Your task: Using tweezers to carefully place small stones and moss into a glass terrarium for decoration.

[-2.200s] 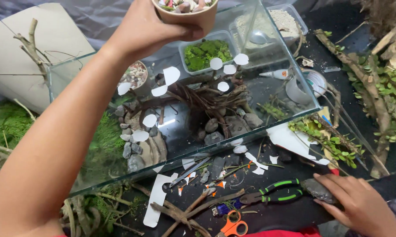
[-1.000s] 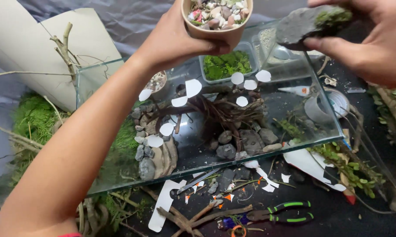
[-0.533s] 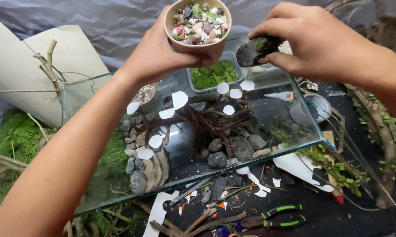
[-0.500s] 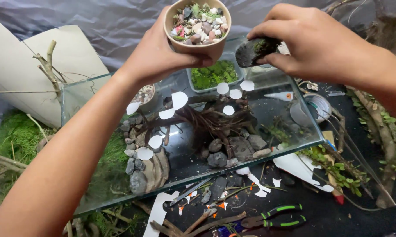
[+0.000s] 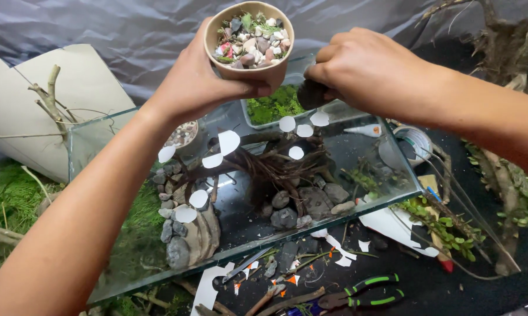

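Note:
My left hand (image 5: 199, 82) holds a brown paper cup (image 5: 249, 41) filled with small mixed pebbles, raised above the far side of a glass tank (image 5: 392, 199). My right hand (image 5: 363, 70) grips a dark mossy stone (image 5: 312, 93), mostly hidden under the fingers, just right of the cup and above the tank's back edge. Inside the tank lie dark driftwood roots (image 5: 275, 164), grey stones (image 5: 284, 217) and a stack of flat stones (image 5: 185, 234). White paper pieces (image 5: 229, 141) stick to the glass.
A clear tray of green moss (image 5: 273, 108) sits behind the tank. Green-handled pliers (image 5: 369, 289), paper scraps and twigs lie in front. Leafy branches (image 5: 445, 228) are at the right, moss clumps (image 5: 12, 193) at the left, a tape roll (image 5: 413, 143) beside the tank.
My right hand picked the mossy stone off the mat at the right, carried it up and brought it down next to the cup. The cup stayed raised in my left hand.

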